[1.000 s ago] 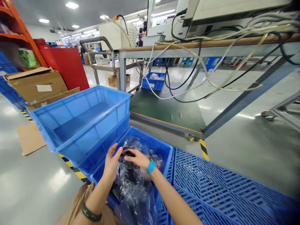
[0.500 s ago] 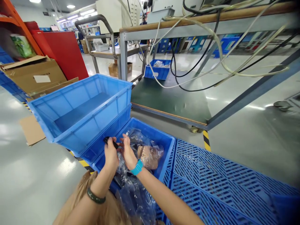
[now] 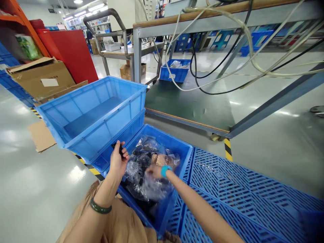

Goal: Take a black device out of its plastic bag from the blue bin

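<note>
A small black object (image 3: 121, 151), its kind unclear, is held in my left hand (image 3: 118, 160), whose fingers are wrapped around it above the near side of the bin. My right hand (image 3: 155, 171) is inside the blue bin (image 3: 186, 153), its fingers closed on a clear plastic bag (image 3: 154, 189) and smeared by motion. Under and around that hand lie more clear bags and dark items. Beyond it a brown piece (image 3: 162, 158) shows through clear wrapping. What lies deeper in the bin is hidden by the bags.
An empty light-blue crate (image 3: 108, 118) sits on another crate left of the bin. Blue slatted pallets (image 3: 227, 189) extend to the right. Behind stands a wheeled workbench (image 3: 192, 108) with hanging cables. An open cardboard box (image 3: 48, 79) is at left.
My hands have moved apart. My right hand has gone down and right into the bags, drawing the loose plastic into the bin; my left hand still holds the black object.
</note>
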`<state>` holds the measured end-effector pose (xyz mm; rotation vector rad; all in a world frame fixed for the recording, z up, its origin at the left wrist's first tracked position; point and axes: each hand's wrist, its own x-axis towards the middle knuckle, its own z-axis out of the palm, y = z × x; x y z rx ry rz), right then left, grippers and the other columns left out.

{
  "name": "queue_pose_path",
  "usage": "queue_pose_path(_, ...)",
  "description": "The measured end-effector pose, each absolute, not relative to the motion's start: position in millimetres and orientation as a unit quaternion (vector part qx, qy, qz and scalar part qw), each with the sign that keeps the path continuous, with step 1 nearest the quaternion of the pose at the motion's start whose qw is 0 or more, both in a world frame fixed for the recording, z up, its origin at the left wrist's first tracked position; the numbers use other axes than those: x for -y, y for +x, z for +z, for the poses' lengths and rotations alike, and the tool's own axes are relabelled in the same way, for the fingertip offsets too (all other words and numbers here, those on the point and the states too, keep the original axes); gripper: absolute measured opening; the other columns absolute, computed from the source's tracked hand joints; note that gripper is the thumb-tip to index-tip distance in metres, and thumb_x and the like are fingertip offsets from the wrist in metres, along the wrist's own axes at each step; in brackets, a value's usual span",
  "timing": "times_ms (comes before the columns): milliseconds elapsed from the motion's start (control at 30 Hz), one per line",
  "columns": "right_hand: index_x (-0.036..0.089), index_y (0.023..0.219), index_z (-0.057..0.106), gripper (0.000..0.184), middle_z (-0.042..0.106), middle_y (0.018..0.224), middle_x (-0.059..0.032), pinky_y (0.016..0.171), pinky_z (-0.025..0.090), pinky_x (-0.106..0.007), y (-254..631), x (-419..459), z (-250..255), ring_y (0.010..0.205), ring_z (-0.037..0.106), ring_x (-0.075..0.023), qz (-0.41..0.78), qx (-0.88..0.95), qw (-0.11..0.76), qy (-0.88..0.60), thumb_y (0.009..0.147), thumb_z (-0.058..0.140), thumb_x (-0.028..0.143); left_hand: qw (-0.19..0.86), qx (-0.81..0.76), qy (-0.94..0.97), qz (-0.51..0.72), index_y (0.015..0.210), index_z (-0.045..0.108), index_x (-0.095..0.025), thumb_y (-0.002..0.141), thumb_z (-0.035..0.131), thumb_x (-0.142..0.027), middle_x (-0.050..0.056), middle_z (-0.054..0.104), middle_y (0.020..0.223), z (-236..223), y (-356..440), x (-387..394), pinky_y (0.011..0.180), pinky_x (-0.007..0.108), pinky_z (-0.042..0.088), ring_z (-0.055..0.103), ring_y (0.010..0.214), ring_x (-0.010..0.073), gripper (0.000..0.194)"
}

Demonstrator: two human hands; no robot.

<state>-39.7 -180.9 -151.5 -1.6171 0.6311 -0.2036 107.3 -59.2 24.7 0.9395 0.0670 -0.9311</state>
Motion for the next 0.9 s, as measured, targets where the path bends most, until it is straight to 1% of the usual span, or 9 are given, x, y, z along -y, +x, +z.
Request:
queue_pose_path(67, 0.015, 0.075, 0.071, 0.019, 0.061, 0.06, -0.0022, 0.067, 0.046, -0.034, -47, 218, -136, 0.061, 0.057, -0.0196, -0.124, -0.341, 0.56, -0.745, 0.06, 0.064, 0.006, 0.775, -0.029, 0.454, -0.44, 0.082, 0.058, -0.012, 0.089, 0.06, -0.03, -0.005, 0.036, 0.056, 25, 106, 60, 0.039, 0.015, 0.034, 0.036, 0.044, 0.006, 0.019)
queue_pose_path(133, 0.012, 0.11, 0.064, 0.04, 0.066, 0.091, -0.0114, 0.086, 0.045, -0.04, -54, 246, -119, 0.088, 0.06, -0.0268, -0.187, -0.414, 0.467, -0.759, 0.072, 0.056, 0.012, 0.762, -0.029, 0.475, -0.439, 0.078, 0.057, -0.012, 0.089, 0.059, -0.025, -0.003, 0.042, 0.058, 23, 105, 61, 0.044, 0.018, 0.044, 0.044, 0.048, 0.0082, 0.017)
queue_pose_path(200, 0.006, 0.138, 0.037, 0.059, 0.05, 0.126, -0.0234, 0.1, 0.035, -0.047, -60, 259, -104, 0.117, 0.046, -0.0333, -0.26, -0.476, 0.364, -0.757, 0.081, 0.048, 0.018, 0.753, -0.029, 0.488, -0.441, 0.08, 0.058, -0.01, 0.089, 0.057, -0.019, 0.002, 0.052, 0.063, 21, 103, 62, 0.053, 0.023, 0.052, 0.053, 0.056, 0.0116, 0.013)
queue_pose_path(267, 0.004, 0.147, 0.013, 0.068, 0.022, 0.146, -0.0268, 0.108, 0.024, -0.052, -62, 256, -94, 0.135, 0.023, -0.0359, -0.318, -0.51, 0.272, -0.752, 0.087, 0.041, 0.021, 0.745, -0.027, 0.497, -0.444, 0.084, 0.059, -0.008, 0.088, 0.056, -0.012, 0.007, 0.058, 0.07, 20, 101, 64, 0.06, 0.027, 0.056, 0.058, 0.062, 0.0139, 0.007)
queue_pose_path(367, 0.006, 0.147, 0.016, 0.062, 0.014, 0.148, -0.0249, 0.109, 0.017, -0.058, -54, 229, -97, 0.138, 0.011, -0.0373, -0.32, -0.444, 0.176, -0.818, 0.089, 0.034, 0.016, 0.738, -0.024, 0.501, -0.451, 0.09, 0.061, -0.007, 0.086, 0.056, -0.007, 0.008, 0.059, 0.073, 19, 99, 65, 0.056, 0.024, 0.054, 0.057, 0.06, 0.0128, 0.006)
queue_pose_path(533, 0.021, 0.11, 0.065, 0.031, 0.058, 0.114, -0.0108, 0.097, 0.039, -0.043, -27, 162, -143, 0.106, 0.05, -0.0257, -0.158, -0.131, 0.189, -0.96, 0.08, 0.058, 0.024, 0.72, -0.017, 0.5, -0.481, 0.094, 0.062, -0.007, 0.084, 0.055, -0.004, 0.004, 0.055, 0.069, 18, 95, 65, 0.046, 0.019, 0.047, 0.05, 0.051, 0.0087, 0.013)
queue_pose_path(633, 0.03, 0.113, 0.065, 0.043, 0.053, 0.132, -0.0057, 0.106, 0.029, -0.051, -18, 139, -178, 0.123, 0.042, -0.0293, -0.023, -0.012, 0.165, -0.986, 0.07, 0.072, 0.037, 0.707, -0.01, 0.502, -0.498, 0.094, 0.063, -0.007, 0.082, 0.057, -0.004, 0.004, 0.055, 0.07, 17, 92, 66, 0.046, 0.018, 0.047, 0.05, 0.051, 0.0085, 0.014)
queue_pose_path(733, 0.034, 0.116, 0.063, 0.037, 0.044, 0.144, -0.0038, 0.111, 0.014, -0.06, -24, 149, -201, 0.137, 0.028, -0.0312, 0.118, -0.051, 0.115, -0.985, 0.079, 0.066, 0.031, 0.698, -0.004, 0.505, -0.508, 0.094, 0.064, -0.007, 0.081, 0.058, -0.005, 0.005, 0.055, 0.07, 17, 91, 66, 0.046, 0.018, 0.047, 0.05, 0.051, 0.0086, 0.014)
queue_pose_path(900, 0.03, 0.123, 0.06, 0.044, 0.043, 0.144, -0.012, 0.108, 0.008, -0.067, -55, 214, -203, 0.136, 0.029, -0.0372, 0.135, -0.175, 0.089, -0.971, 0.08, 0.063, 0.018, 0.694, 0.007, 0.507, -0.511, 0.094, 0.064, -0.007, 0.081, 0.059, -0.006, 0.005, 0.056, 0.071, 18, 93, 61, 0.046, 0.018, 0.047, 0.05, 0.053, 0.0087, 0.014)
